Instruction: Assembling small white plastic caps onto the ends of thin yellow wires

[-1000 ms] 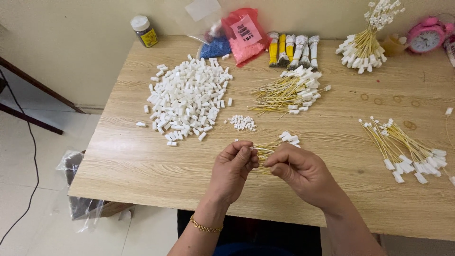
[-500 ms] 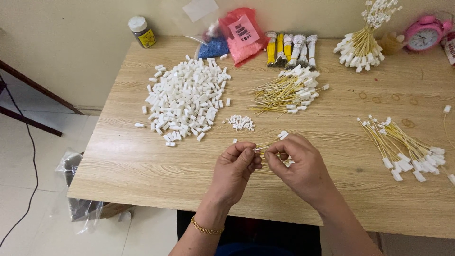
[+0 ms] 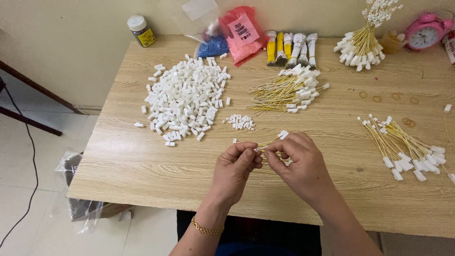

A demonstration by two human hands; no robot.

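Both hands meet near the table's front edge: the left hand (image 3: 237,163) and right hand (image 3: 296,159) each pinch a thin yellow wire (image 3: 259,149), light and bendy, best gripped close to its end. Farther left lies a pile of white connectors (image 3: 185,99).

both hands (image 3: 270,166) close together, fingers (image 3: 253,152) pinched tip to tip

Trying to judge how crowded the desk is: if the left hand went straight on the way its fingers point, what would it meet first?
The left hand points up and right, so it would at once meet the right hand fingertips pinching the same yellow wire; beyond lies the yellow wire pile, though depth is unclear.
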